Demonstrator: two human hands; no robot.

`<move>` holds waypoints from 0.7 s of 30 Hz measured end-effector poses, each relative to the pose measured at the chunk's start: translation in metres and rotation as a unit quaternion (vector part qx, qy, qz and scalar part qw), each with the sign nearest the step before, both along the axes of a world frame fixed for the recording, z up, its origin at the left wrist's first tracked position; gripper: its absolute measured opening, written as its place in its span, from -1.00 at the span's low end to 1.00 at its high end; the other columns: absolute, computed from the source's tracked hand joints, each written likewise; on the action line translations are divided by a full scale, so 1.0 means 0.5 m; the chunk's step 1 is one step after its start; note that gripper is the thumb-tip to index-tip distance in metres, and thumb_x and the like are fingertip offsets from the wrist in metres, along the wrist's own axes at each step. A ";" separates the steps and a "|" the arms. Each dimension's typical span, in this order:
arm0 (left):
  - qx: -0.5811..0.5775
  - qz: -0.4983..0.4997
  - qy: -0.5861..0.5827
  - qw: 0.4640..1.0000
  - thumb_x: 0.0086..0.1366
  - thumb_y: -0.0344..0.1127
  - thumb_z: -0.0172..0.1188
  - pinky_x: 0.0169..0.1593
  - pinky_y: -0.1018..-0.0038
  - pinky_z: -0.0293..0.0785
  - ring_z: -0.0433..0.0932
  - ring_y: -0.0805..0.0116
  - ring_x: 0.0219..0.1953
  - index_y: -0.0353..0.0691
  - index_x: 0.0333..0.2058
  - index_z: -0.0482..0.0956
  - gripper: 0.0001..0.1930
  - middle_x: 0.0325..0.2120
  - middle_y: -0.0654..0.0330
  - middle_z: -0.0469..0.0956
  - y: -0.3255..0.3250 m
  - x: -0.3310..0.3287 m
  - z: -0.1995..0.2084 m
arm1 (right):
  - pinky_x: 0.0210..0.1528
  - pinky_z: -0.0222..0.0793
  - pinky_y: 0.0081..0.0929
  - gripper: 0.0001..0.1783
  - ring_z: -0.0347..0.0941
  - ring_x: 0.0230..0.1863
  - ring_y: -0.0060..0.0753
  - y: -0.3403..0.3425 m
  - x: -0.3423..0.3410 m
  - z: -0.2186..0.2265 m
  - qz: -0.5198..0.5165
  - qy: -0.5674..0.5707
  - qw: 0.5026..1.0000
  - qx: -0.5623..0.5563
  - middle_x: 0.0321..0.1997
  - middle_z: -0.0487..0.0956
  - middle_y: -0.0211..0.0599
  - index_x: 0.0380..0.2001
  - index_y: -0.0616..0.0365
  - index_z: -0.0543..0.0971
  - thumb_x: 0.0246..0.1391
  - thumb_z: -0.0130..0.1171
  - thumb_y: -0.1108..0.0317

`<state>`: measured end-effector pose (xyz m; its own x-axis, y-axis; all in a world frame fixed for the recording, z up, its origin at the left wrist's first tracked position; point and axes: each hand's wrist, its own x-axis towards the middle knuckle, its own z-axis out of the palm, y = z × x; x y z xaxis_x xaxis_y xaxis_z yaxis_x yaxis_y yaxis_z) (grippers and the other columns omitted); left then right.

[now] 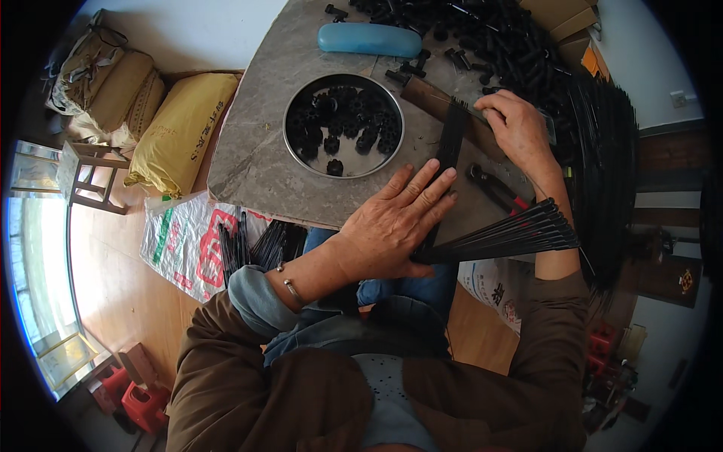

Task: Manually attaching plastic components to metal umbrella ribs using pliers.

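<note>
My left hand (pixel 403 218) lies flat, fingers stretched, across a bundle of thin black rods (pixel 452 135) at the table's near edge. Out past its thumb spreads a fan of black rods (pixel 512 235), reaching toward my right forearm. My right hand (pixel 520 128) is closed in a pinch by the far end of the bundle; what its fingers hold is too thin and hidden to name. Beneath the bundle's far end lies a brown wooden block (pixel 431 99). Pincers with red handles (pixel 493 188) rest between the bundle and my right forearm.
A round metal tin (pixel 288 139) holds several small black notched pieces. Beyond it lies a blue case (pixel 369 40). Black bolt-like parts (pixel 520 45) pile at the far right, beside long black rods (pixel 602 151). Yellow sacks (pixel 184 128) and a wooden stool (pixel 102 177) stand left.
</note>
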<state>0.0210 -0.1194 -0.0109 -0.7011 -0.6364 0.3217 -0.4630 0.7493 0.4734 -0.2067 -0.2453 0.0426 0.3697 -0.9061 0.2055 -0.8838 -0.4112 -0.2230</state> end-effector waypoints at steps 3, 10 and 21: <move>0.000 0.000 -0.001 1.000 -0.20 0.16 0.41 0.36 0.09 -0.06 -0.06 -0.03 0.38 -0.32 0.20 0.23 0.04 0.32 -0.09 0.00 0.000 0.001 -0.001 | -0.17 0.41 -0.40 -0.82 0.54 -0.23 -0.22 0.003 0.006 0.002 -0.022 0.013 0.999 0.036 -0.25 0.59 -0.32 -0.27 0.14 0.60 0.10 0.05 0.43; 0.005 -0.001 -0.003 1.000 -0.19 0.16 0.41 0.36 0.10 -0.06 -0.07 -0.03 0.38 -0.31 0.20 0.22 0.03 0.32 -0.08 0.00 -0.001 0.001 0.000 | -0.18 0.42 -0.40 -0.83 0.54 -0.23 -0.22 -0.002 0.004 0.002 -0.002 0.016 1.000 0.015 -0.25 0.59 -0.34 -0.27 0.11 0.61 0.11 0.05 0.41; 0.001 -0.002 -0.012 1.000 -0.17 0.17 0.39 0.36 0.10 -0.08 -0.07 -0.02 0.38 -0.32 0.20 0.22 0.02 0.32 -0.08 0.00 0.000 0.003 0.003 | -0.20 0.41 -0.27 -0.87 0.52 -0.23 -0.15 -0.004 0.023 0.001 0.006 0.022 1.000 0.008 -0.30 0.57 -0.30 -0.31 0.10 0.56 0.11 0.03 0.41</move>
<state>0.0222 -0.1196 -0.0096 -0.7114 -0.6339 0.3033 -0.4708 0.7504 0.4640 -0.1951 -0.2471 0.0433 0.3883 -0.9049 0.1742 -0.8883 -0.4178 -0.1907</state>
